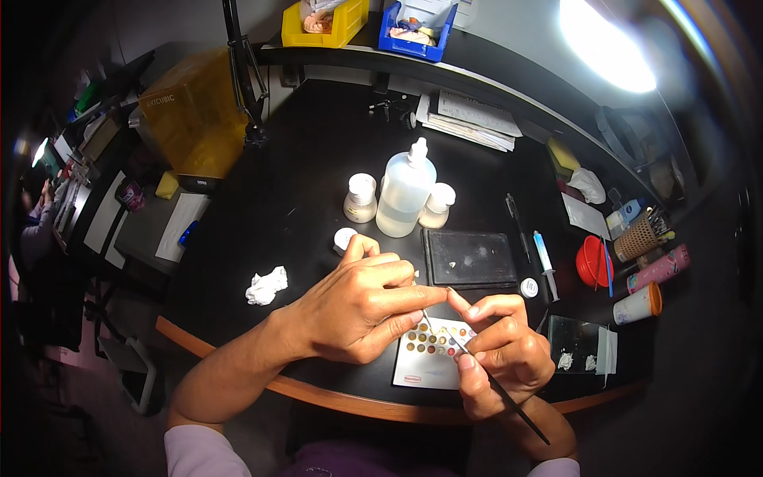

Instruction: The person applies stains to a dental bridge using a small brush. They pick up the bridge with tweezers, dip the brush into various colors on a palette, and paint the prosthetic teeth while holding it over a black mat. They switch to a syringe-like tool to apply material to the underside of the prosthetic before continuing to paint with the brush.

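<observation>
My right hand (509, 354) is closed on a thin brush (509, 399) with a dark handle, its tip pointing up and left. My left hand (369, 306) is closed too, and a thin metallic tool (427, 319) shows below its fingers; most of it is hidden, so its kind is unclear. The outstretched fingers of both hands meet near the middle. Beneath them lies a white palette card (429, 372) with rows of small coloured spots in yellow, brown, red and blue. The brush tip is over these spots; whether it touches cannot be made out.
Beyond the hands stand a clear squeeze bottle (405, 195), two jars (360, 199) and a black slab (470, 258). A crumpled tissue (266, 285) lies left. To the right are a syringe (545, 265), a red bowl (592, 261), a glass plate (574, 338) and a white cup (636, 304).
</observation>
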